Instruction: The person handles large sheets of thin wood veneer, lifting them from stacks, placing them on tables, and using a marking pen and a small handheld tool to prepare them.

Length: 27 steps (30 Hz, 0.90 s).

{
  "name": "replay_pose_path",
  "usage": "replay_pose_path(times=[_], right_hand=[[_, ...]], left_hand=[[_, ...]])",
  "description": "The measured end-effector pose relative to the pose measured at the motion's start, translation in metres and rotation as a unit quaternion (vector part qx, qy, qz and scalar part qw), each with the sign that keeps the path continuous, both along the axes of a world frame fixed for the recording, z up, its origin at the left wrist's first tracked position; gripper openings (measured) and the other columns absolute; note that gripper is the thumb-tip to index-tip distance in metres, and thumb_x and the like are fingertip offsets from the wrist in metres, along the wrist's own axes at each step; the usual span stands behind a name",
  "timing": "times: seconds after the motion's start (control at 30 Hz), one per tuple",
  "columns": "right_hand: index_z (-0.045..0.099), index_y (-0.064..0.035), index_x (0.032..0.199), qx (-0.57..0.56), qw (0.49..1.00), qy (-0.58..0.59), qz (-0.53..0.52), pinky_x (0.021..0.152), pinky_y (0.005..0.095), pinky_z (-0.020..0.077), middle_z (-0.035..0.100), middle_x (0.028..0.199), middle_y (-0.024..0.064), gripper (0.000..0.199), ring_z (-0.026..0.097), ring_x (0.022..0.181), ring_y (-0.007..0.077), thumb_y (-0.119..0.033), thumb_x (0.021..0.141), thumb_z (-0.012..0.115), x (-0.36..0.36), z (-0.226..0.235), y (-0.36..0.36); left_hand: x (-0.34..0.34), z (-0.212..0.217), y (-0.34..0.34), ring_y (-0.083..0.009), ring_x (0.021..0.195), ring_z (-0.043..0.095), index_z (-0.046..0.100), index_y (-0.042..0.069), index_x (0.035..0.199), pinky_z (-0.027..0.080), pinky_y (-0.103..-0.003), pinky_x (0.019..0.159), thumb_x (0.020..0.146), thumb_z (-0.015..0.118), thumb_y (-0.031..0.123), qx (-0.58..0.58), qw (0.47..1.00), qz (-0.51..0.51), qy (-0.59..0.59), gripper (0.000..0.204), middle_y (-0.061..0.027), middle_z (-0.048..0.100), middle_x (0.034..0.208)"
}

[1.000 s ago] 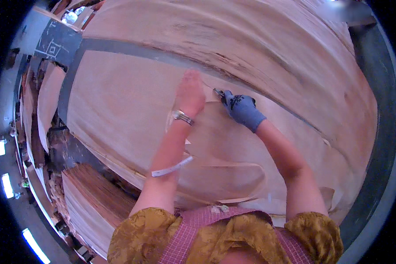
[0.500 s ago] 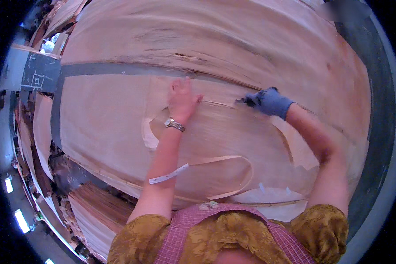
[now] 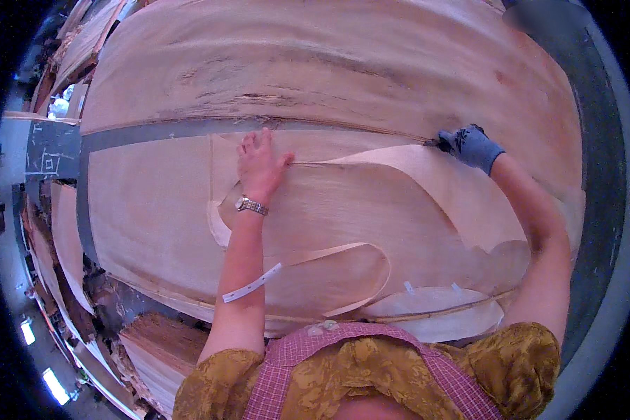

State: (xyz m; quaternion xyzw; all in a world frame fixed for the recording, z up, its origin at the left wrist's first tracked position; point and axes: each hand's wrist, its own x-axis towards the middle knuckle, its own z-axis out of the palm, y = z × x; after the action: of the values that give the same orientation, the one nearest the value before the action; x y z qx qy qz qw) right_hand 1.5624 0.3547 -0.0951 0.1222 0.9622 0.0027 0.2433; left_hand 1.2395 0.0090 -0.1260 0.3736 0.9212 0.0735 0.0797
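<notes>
Tan, thin and wood-grained, a broad sheet (image 3: 329,206) lies flat before a worker, directly beneath the bare left hand (image 3: 260,171) and stretching below and to the left of the gloved right hand (image 3: 474,147). The left hand rests palm down near the sheet's far edge, its fingers spread and holding nothing, with the thumb beside a slit that runs rightward. The right hand, in a blue-grey glove with dark fingers, is closed around a small dark tool (image 3: 432,143), most of it hidden by the grip; its tip meets the far end of a pale, raised flap (image 3: 406,159) that widens from the slit and curves down the sheet's right side.

Nearer the worker, a narrow strip (image 3: 387,269) loops across the sheet, and a white band (image 3: 252,283) with small dark marks crosses the left forearm below a metal wristwatch (image 3: 252,205). A pale rounded piece (image 3: 437,318) lies close to the apron (image 3: 276,367), which is pink-checked over a mustard top (image 3: 220,381).

Beyond the hands, a grey strip of the surface (image 3: 157,136) separates the sheet from a larger, rippled brown sheet (image 3: 329,56). At lower left sits a stack of layered sheets (image 3: 162,343).
</notes>
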Motion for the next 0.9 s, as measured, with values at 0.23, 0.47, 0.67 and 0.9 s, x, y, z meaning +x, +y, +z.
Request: replay_pose_path(times=[0.23,0.47,0.67,0.9], right_hand=[[0.056,-0.0123,0.103,0.067,0.996,0.052,-0.027,0.064,0.0438,0.0494,0.066,0.084,0.0118,0.018,0.066,0.077,0.0318,-0.028,0.094,0.055,0.069,-0.011,0.007],[0.057,-0.0144,0.125,-0.107,0.929,0.327,-0.137,0.065,0.0435,0.0487,0.066,0.088,0.0107,0.041,0.063,0.079,0.0307,-0.027,0.087,0.065,0.065,-0.014,-0.114],[0.063,-0.0176,0.115,0.043,0.949,0.298,-0.093,0.067,0.0399,0.0462,0.059,0.08,0.0061,0.037,0.06,0.074,0.0258,-0.029,0.08,0.069,0.114,-0.018,-0.155],[0.063,-0.0135,0.115,-0.013,0.962,0.247,-0.112,0.064,0.0395,0.047,0.06,0.085,0.0061,0.042,0.061,0.077,0.0245,-0.026,0.076,0.075,0.15,0.003,-0.225]], left_hand=[[0.007,-0.008,0.01,-0.0366,0.13,0.04,0.047,0.012,0.139,0.041,-0.047,0.103,0.076,0.076,0.044,0.002,1.0,-0.001,0.009,0.076,-0.0193,0.042,0.143],[0.002,-0.007,0.003,-0.039,0.127,0.042,0.043,0.014,0.142,0.045,-0.049,0.098,0.078,0.073,0.049,-0.009,1.0,-0.012,0.018,0.079,-0.0193,0.042,0.142],[0.006,-0.013,0.004,-0.0355,0.124,0.045,0.049,0.007,0.135,0.04,-0.045,0.102,0.072,0.079,0.045,0.016,1.0,-0.007,0.024,0.08,-0.021,0.049,0.131],[0.005,-0.01,0.006,-0.0371,0.127,0.043,0.05,0.008,0.135,0.039,-0.045,0.105,0.072,0.079,0.047,-0.009,1.0,-0.013,0.015,0.079,-0.0207,0.046,0.137]])
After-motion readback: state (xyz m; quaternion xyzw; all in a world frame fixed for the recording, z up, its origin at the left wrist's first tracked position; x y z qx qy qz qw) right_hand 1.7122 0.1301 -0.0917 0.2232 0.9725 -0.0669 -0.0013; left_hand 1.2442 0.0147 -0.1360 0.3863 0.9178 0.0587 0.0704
